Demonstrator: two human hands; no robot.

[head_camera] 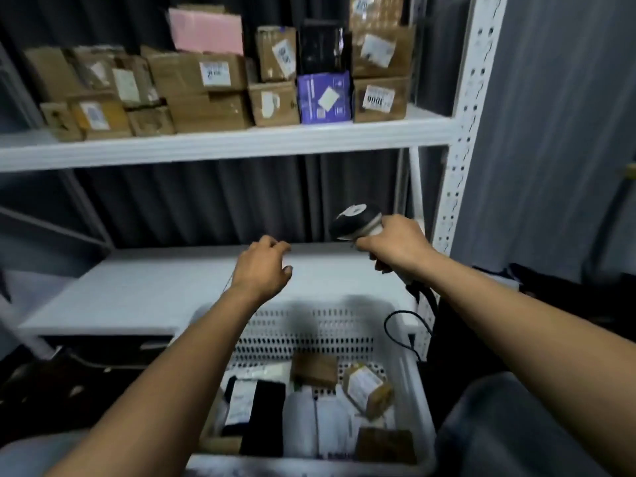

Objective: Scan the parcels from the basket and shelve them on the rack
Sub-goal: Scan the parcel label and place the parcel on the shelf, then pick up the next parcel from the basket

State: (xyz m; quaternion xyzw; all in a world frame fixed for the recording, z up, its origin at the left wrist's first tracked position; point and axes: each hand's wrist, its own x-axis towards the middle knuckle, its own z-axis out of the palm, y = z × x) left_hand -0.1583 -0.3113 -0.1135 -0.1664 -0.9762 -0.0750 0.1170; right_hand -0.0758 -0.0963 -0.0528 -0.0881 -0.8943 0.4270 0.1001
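White basket (pixel 416 390), low centre, holds the parcels (pixel 368 390). Above, my left hand (pixel 261 266) hangs empty, fingers (pixel 272 243) loosely curled; my right hand (pixel 395 246) grips the scanner (pixel 356 222). Its cable (pixel 402 335) may snag the basket if I lift toward the rack (pixel 223 142) up top.

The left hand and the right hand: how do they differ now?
The left hand holds nothing, fingers loosely curled; the right hand grips a black-and-white handheld barcode scanner. The left hand hangs over the middle of the white lower shelf; the right hand is nearer the white perforated rack post. Both are stretched forward past the white perforated plastic basket.
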